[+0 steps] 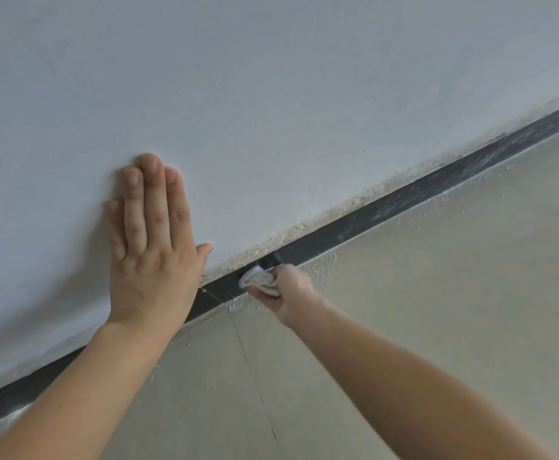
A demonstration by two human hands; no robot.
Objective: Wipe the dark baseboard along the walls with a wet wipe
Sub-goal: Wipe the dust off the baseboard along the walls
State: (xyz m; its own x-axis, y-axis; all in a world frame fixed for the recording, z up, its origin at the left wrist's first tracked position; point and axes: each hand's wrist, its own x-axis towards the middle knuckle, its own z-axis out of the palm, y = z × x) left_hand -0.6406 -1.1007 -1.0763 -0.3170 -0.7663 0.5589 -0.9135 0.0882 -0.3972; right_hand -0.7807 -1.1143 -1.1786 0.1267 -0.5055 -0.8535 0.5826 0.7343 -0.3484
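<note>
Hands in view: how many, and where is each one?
2. The left hand lies flat on the white wall above the baseboard. The right hand grips the wet wipe against the baseboard.

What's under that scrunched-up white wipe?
The crumpled white wet wipe, gripped by the right hand, presses on the dark baseboard strip. Whether the patch beneath is dirty or clean cannot be seen; the wipe covers it.
</note>
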